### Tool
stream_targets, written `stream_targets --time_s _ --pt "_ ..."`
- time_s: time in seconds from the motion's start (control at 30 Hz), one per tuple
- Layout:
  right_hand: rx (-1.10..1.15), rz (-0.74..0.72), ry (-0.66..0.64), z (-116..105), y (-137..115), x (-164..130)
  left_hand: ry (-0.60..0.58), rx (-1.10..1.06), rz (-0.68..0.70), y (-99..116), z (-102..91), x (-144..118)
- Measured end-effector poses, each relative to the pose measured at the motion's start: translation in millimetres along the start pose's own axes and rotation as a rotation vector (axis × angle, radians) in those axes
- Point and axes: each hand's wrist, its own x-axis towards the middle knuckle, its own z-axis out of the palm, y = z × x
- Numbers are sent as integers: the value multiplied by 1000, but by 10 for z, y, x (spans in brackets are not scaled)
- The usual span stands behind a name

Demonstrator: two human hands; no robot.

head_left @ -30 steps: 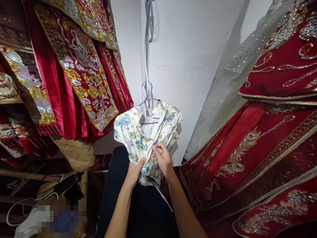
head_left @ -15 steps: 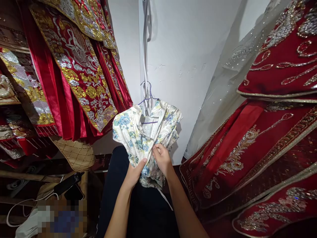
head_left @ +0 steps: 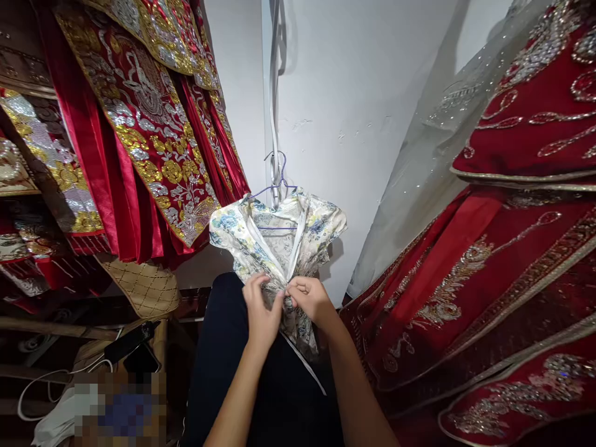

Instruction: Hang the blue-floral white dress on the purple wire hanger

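A short-sleeved floral top [head_left: 321, 223], white with blue and yellow flowers, hangs in front of me on a thin purple hanger [head_left: 282, 167]. Its neckline stands apart in a V, with pale edging down both sides. At the point of the V, my right hand [head_left: 311, 299] pinches the front edges of the cloth. My left hand [head_left: 263, 310] lies against the front just beside it, thumb and fingers apart. A thin white tie [head_left: 305, 366] trails from the lower part over my dark trousers [head_left: 218, 354].
Red embroidered garments hang at the left [head_left: 162, 136] and at the right [head_left: 465, 261], near a sheer white sparkling fabric [head_left: 419, 167]. A white strap [head_left: 274, 93] runs down the pale wall [head_left: 349, 74]. A black device [head_left: 135, 341] with a white cable sits at lower left.
The top's neckline has spread wider and its front edges now meet lower. My left hand has shifted up and its fingers have come round to the front; my right hand has moved slightly.
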Motion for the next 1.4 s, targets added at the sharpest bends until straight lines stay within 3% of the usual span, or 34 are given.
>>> stream_targets --time_s 0.07,0.13,0.3,0.4,0.47,0.63,0.77,0.87,1.0,1.13,1.27,1.4 --pt "-14 20 -32 -24 -38 -5 -177 -89 -21 134 91 22" --pt "-22 32 -44 -74 -50 -23 -256 -146 -77 223 151 45" --pt "168 75 46 -209 62 -26 -272 -178 -56 275 144 26" --pt "380 91 53 -311 34 198 -291 -143 -33 239 100 4" --pt "499 79 43 -399 -139 481 -305 -119 -28 186 76 16" --pt "562 17 93 -537 -858 1243 -310 -113 -56 -59 33 105" --pt "487 -102 168 -435 -1101 1358 -344 -123 -55 -155 -23 299" --pt "404 -225 210 -326 -1083 1190 -310 -164 34 36 -100 671" --pt "342 -292 210 -287 -1114 1006 -181 -183 272 542 -169 1389" --pt "297 -348 190 -303 -1118 1067 -228 -45 448 884 -119 1873" --pt "243 -300 268 -245 -831 1212 -176 59 504 948 -97 1939" --pt "176 -220 358 -136 -417 1167 99 -110 380 736 -344 2104"
